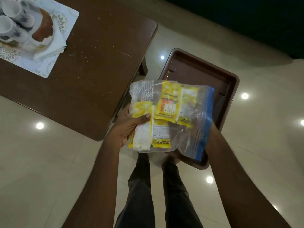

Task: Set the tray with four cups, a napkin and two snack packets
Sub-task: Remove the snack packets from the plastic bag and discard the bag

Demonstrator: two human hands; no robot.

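Observation:
I hold a clear zip bag point(192, 116) with a blue seal strip, and inside it are several yellow snack packets point(169, 102). My left hand point(126, 129) grips the bag's left side, thumb on top of a packet. A brown plastic tray point(205, 66) is held tilted above the floor, behind and under the bag. My right forearm point(230, 153) reaches the tray's near right edge, where the bag hides the hand. White cups point(11, 18) with dark prints and a white napkin point(52, 48) sit at the far left of the table.
A dark wooden table point(98, 55) fills the upper left, with a white patterned mat point(49, 68) under the cups and napkin. A blurred brown-and-white item point(44, 28) stands beside the cups. Below is glossy tiled floor point(49, 162), and my legs point(141, 195) show at the bottom.

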